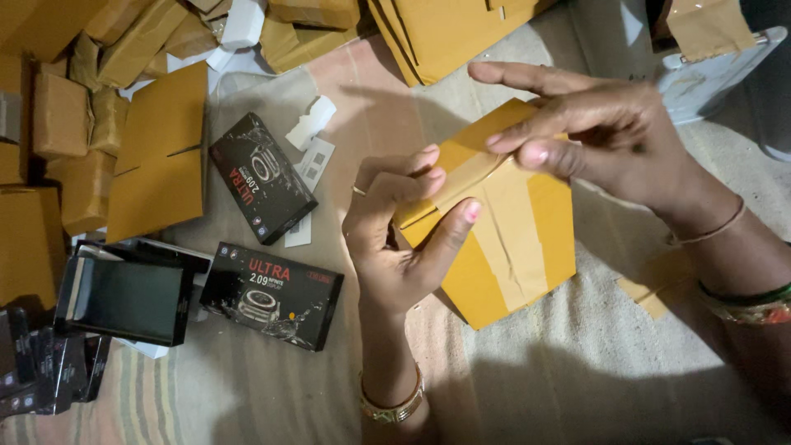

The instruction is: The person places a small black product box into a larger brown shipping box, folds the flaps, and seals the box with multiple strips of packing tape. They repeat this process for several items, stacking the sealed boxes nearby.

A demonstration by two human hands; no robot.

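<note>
the work goes on at floor level, on a pale woven cloth (pixel 577 371) with a coarse, towel-like weave; a striped mat edge (pixel 124 412) shows at the lower left, and the light is dim and warm, with deep shadows in the corners.

a heap of tan taped parcels (pixel 74 115) fills the upper left, and flat yellow-brown cardboard sheets (pixel 156 156) lie beside it. more folded cardboard (pixel 445 33) leans at the top centre. two black glossy product boxes printed with a watch picture lie left of the hands: one black box (pixel 262 177) is tilted on the cloth, the second black box (pixel 272 294) rests nearer the camera. an open black tray-like box (pixel 124 298) sits further left. small white plastic pieces (pixel 311 124) lie near the tilted box. a pale grey case (pixel 717 70) sits at the upper right, though what it is i cannot quite tell.

in the middle, held above the cloth, is a small yellow-brown cardboard parcel (pixel 511 239) with a band of glossy tan tape running down its face. the left hand (pixel 395 247) grips its left edge, thumb pressed on the front and fingers curled behind. the right hand (pixel 601 132) pinches the parcel's top end between thumb and forefinger, the other fingers stretched out flat. bangles ring both wrists.
</note>
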